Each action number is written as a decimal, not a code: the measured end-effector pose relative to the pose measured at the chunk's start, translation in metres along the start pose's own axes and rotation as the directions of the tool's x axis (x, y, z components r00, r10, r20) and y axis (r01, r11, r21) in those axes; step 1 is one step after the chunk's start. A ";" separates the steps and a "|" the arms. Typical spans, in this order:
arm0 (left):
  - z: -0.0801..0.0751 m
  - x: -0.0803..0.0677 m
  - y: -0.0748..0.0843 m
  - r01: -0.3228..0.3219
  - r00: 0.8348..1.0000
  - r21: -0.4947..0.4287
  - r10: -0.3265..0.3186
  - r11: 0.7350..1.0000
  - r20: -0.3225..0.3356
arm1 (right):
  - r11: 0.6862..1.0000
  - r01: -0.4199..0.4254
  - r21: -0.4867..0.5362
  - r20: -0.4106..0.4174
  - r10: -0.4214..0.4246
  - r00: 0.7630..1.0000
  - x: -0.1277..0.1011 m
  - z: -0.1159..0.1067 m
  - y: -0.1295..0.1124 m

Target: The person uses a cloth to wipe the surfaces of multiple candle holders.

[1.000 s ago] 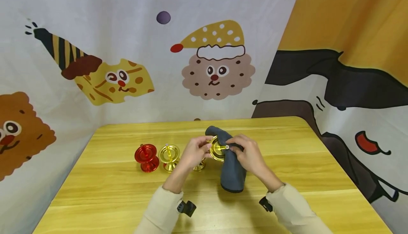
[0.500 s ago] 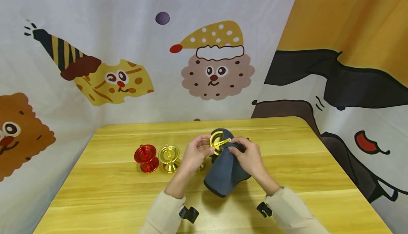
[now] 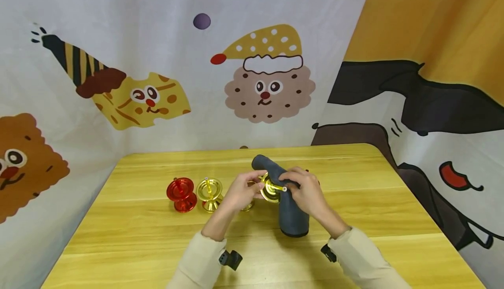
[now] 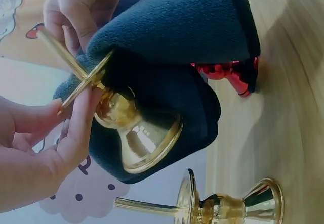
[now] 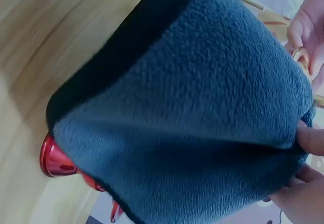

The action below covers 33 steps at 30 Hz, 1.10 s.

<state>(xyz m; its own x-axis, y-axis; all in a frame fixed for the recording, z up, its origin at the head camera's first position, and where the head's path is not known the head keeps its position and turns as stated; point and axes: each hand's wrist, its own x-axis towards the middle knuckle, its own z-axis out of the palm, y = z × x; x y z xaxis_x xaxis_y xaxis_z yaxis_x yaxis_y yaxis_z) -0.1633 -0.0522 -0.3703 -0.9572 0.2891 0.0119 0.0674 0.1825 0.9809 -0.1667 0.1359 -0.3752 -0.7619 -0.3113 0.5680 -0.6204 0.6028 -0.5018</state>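
Observation:
A shiny gold candle holder (image 3: 271, 191), with a thin upright tube in its dish, is held tilted above the table. My left hand (image 3: 241, 191) pinches the dish's rim between thumb and fingers. Beside it my right hand (image 3: 309, 192) grips a grey-blue cloth (image 3: 293, 216) against the right side of the dish. In the left wrist view, the cloth (image 4: 177, 24) wraps behind the holder's stem and flared foot (image 4: 147, 143). Folds fan out from the right fingers across the cloth (image 5: 202, 82) in the right wrist view.
Left of the hands stand a red candle holder (image 3: 183, 195) and a gold one (image 3: 209, 193). Another gold holder (image 4: 223, 211) is partly hidden by the left hand in the head view. A second red holder (image 5: 58, 158) stands behind the cloth. A patterned curtain (image 3: 197, 105) hangs behind the table.
The cloth's hanging end swung left, then back right. The held candle holder's dish and tube tipped up and lowered again. Both hands stay nearly in place, keeping their holds.

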 end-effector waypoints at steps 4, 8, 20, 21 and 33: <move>0.003 0.001 0.000 0.033 0.997 -0.067 -0.037 0.997 -0.062 | 0.998 -0.052 0.028 0.017 0.051 0.999 0.001 -0.003 0.000; 0.007 0.002 -0.001 0.069 0.981 -0.254 -0.112 0.965 -0.160 | 0.983 -0.165 0.084 0.029 0.163 0.986 0.000 -0.003 -0.003; 0.002 0.000 0.000 0.073 0.995 -0.105 -0.079 0.992 -0.060 | 0.987 -0.144 0.078 0.028 0.142 0.989 -0.001 -0.004 -0.004; 0.001 0.000 0.000 0.071 0.995 -0.095 -0.077 0.993 -0.060 | 0.988 -0.139 0.071 0.035 0.137 0.990 -0.001 -0.004 -0.004; 0.000 0.000 -0.005 0.111 0.989 -0.222 -0.128 0.969 -0.067 | 0.987 -0.151 0.050 0.044 0.149 0.988 -0.005 0.001 -0.005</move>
<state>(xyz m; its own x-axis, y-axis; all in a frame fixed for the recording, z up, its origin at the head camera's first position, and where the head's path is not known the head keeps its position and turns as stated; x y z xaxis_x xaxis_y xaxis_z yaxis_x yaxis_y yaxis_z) -0.1632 -0.0528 -0.3747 -0.9747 0.1993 -0.1011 -0.1031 0.0004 0.9947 -0.1599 0.1333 -0.3762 -0.8533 -0.2499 0.4577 -0.5066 0.6053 -0.6140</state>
